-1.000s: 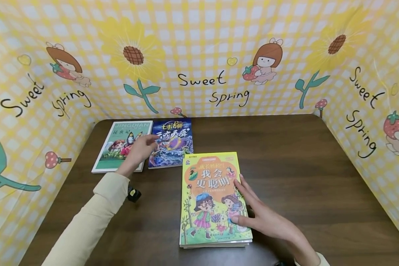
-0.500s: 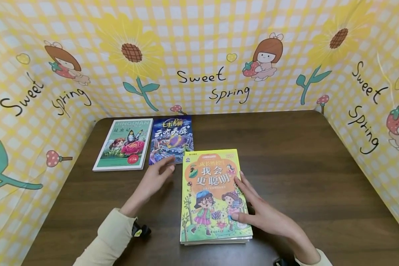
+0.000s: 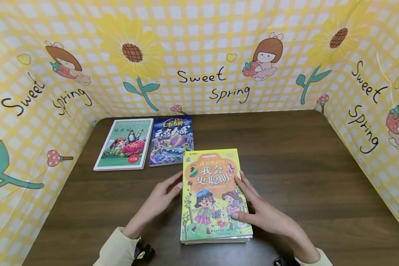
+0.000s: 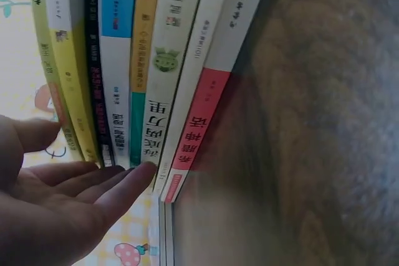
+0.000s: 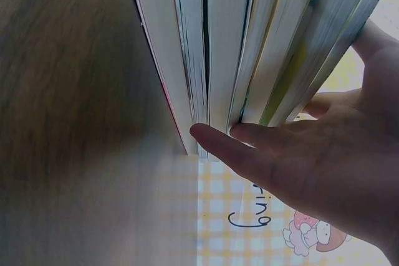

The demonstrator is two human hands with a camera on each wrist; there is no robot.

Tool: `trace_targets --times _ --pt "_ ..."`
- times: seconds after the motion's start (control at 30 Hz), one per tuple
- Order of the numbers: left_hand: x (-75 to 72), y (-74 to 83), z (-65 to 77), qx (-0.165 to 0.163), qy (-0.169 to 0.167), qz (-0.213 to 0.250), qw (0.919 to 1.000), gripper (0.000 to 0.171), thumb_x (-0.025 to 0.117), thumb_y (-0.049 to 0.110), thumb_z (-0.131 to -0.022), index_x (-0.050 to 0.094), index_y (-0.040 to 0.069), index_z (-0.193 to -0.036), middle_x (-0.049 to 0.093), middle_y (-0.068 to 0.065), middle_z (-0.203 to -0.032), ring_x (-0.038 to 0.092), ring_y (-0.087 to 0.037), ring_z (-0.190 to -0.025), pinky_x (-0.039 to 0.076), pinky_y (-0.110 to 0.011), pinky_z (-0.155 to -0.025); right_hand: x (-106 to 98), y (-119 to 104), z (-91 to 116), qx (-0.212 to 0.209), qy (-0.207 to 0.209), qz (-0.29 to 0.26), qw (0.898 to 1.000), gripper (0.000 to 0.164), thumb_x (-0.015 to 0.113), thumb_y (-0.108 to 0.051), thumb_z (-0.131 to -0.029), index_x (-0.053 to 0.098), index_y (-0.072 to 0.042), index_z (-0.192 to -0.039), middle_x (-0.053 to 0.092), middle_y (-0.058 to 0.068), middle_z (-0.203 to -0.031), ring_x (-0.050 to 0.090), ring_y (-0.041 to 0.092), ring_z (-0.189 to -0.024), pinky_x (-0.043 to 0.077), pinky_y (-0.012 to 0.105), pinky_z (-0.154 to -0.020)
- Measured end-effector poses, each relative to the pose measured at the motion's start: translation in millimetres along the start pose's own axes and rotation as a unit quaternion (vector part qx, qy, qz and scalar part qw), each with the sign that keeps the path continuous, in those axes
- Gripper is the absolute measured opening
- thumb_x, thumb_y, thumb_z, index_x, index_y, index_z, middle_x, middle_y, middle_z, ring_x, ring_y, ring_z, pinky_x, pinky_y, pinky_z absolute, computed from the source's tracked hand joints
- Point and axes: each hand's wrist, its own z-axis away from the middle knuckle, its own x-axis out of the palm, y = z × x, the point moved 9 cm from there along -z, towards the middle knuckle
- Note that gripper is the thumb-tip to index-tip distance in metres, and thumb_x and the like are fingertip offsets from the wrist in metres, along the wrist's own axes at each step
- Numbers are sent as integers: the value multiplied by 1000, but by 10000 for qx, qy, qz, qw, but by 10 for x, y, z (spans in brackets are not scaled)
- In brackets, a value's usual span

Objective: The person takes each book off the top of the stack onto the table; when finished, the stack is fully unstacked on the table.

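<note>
A stack of several books (image 3: pixel 212 207) lies on the table, topped by a yellow children's book with an orange title patch. My left hand (image 3: pixel 157 199) is at its left side, fingers fairly straight; in the left wrist view the fingertips (image 4: pixel 144 172) reach the lower ends of the spines (image 4: pixel 168 48). On the opposite side, my right hand (image 3: pixel 269 216) rests against the stack with its thumb on the top cover. The right wrist view shows its extended fingers (image 5: pixel 237 154) along the page edges (image 5: pixel 230 48).
Behind the stack to the left, a green insect book (image 3: pixel 124 144) and a blue fantasy book (image 3: pixel 171 140) lie side by side, covers up. The brown table (image 3: pixel 302 159) is enclosed at the back and sides by yellow checked cloth (image 3: pixel 199 44).
My left hand has come back from the two books at the rear left to the stack's left side. The right hand stays in place on the stack.
</note>
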Motion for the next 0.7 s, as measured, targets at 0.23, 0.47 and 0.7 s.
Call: trace_targets --times 0.23,0.47,0.7 --pt "41 40 30 16 -162 103 9998 60 53 35 -99 33 10 -150 39 -10 -150 35 -28 -138 32 -49 -109 -6 -6 2 -59 31 -23 10000 91 69 -41 -88 7 -38 -154 -13 -8 -160 4 32 -145 30 62 -104" --pt "56 32 37 -32 -136 181 9997 60 55 32 -99 32 10 -151 39 -10 -150 36 -26 -137 34 -45 -108 -4 -14 3 -76 6 -76 9999 91 69 -40 -89 6 -37 -155 -14 -8 -160 3 32 -145 30 62 -105" --pt "54 9 33 -100 -118 149 9998 60 55 32 -99 33 11 -151 39 -10 -150 35 -27 -138 32 -46 -109 3 -4 -1 -36 4 -96 9999 91 69 -40 -88 7 -38 -154 -14 -9 -160 4 31 -145 30 62 -105"
